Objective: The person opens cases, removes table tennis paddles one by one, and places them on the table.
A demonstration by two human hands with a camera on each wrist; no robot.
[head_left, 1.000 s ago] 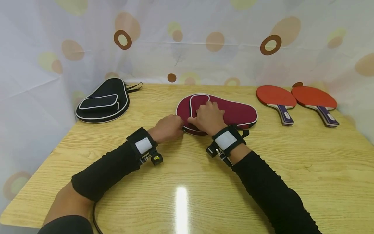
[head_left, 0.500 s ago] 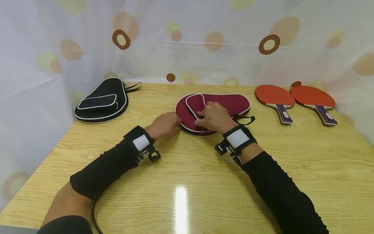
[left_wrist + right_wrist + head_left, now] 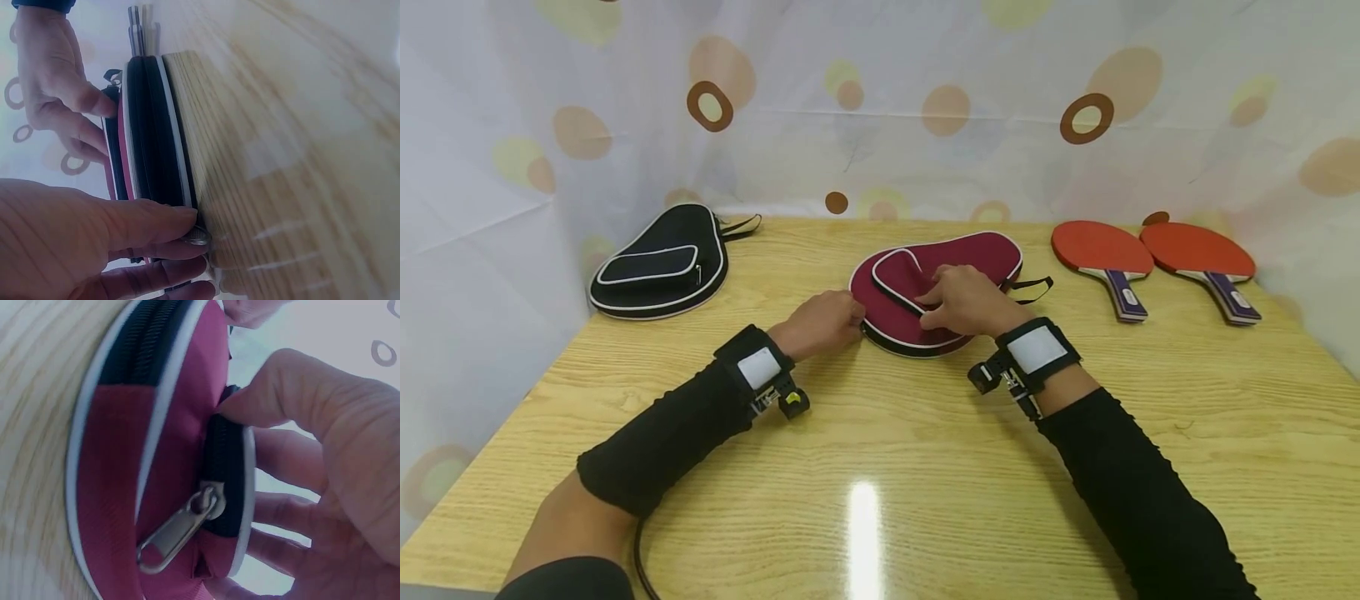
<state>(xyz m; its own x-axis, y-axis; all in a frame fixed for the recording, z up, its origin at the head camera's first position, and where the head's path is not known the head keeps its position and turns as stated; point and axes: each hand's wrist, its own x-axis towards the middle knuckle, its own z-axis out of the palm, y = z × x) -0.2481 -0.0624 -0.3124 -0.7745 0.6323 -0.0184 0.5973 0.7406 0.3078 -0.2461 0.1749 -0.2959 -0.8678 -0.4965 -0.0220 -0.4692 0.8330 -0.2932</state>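
A maroon table tennis paddle case (image 3: 973, 254) with white piping lies on the table, its narrow end angled toward the back right. My left hand (image 3: 823, 323) is at its left edge, where thumb and index finger pinch a metal zipper pull (image 3: 197, 235) on the black side zipper (image 3: 153, 137). The side zipper looks closed along the stretch in view. My right hand (image 3: 973, 302) grips the raised front pocket (image 3: 226, 456), thumb on its zippered edge and fingers over the far side. The pocket's own zipper pull (image 3: 172, 537) hangs loose below the thumb.
A black paddle case (image 3: 658, 262) lies at the back left. Two red paddles (image 3: 1101, 247) with purple handles rest at the back right. A patterned curtain (image 3: 880, 108) stands behind the wooden table (image 3: 760, 517). The maroon case's black strap (image 3: 1033, 289) sticks out right.
The maroon case has turned counterclockwise, its narrow end swinging back and left. My right hand has shifted right with the pocket; my left hand has stayed at the left edge.
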